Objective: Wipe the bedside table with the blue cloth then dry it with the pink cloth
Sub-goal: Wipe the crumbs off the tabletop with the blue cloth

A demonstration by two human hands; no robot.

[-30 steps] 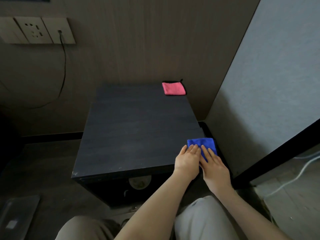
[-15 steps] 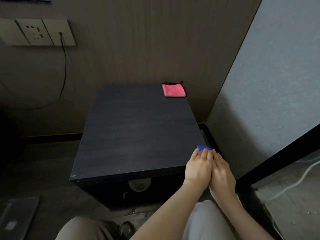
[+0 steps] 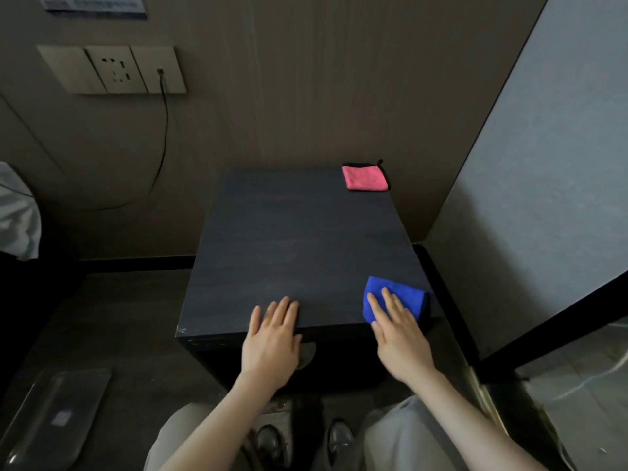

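Observation:
The dark bedside table (image 3: pixel 292 246) stands against the wall in front of me. A folded blue cloth (image 3: pixel 404 294) lies at its near right corner, and my right hand (image 3: pixel 401 334) presses flat on it with straight fingers. My left hand (image 3: pixel 272 338) rests flat on the table's near edge, left of the cloth, holding nothing. A folded pink cloth (image 3: pixel 365 178) with black trim lies at the far right corner, apart from both hands.
A grey wall panel (image 3: pixel 530 185) runs close along the table's right side. A wall socket (image 3: pixel 115 69) with a plugged cable (image 3: pixel 163 137) is at upper left. A clear plastic tray (image 3: pixel 51 419) lies on the floor at lower left. My knees and shoes are below the table front.
My left hand has left the blue cloth and moved left to the table's front edge. My right hand stays on the cloth, which now shows more.

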